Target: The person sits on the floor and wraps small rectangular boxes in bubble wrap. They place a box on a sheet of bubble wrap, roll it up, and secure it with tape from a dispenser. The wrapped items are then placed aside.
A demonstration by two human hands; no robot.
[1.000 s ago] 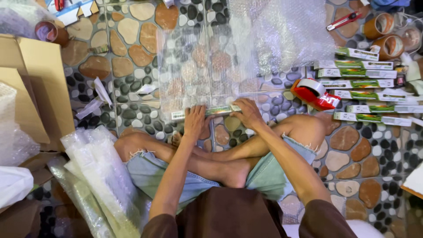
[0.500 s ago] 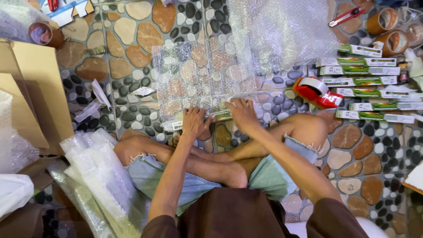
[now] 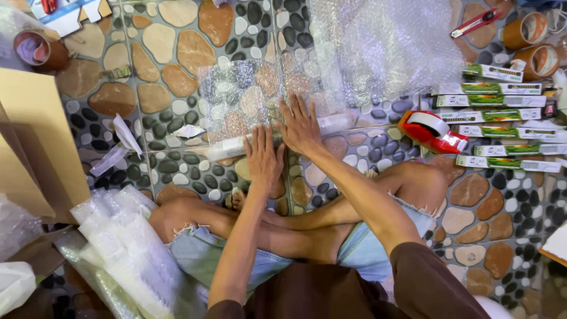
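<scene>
Both hands press flat, fingers spread, on a long narrow box (image 3: 236, 145) half rolled in a sheet of bubble wrap (image 3: 248, 100) on the pebble-patterned floor (image 3: 147, 65). Left hand (image 3: 264, 159) lies near the box's middle, right hand (image 3: 299, 125) just beyond it. Similar green-and-white boxes (image 3: 502, 115) lie in a row beside a red tape dispenser (image 3: 431, 131).

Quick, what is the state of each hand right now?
Left hand: open, flat, pressing on the long box wrapped in bubble wrap.
Right hand: open, flat on the same box.
</scene>
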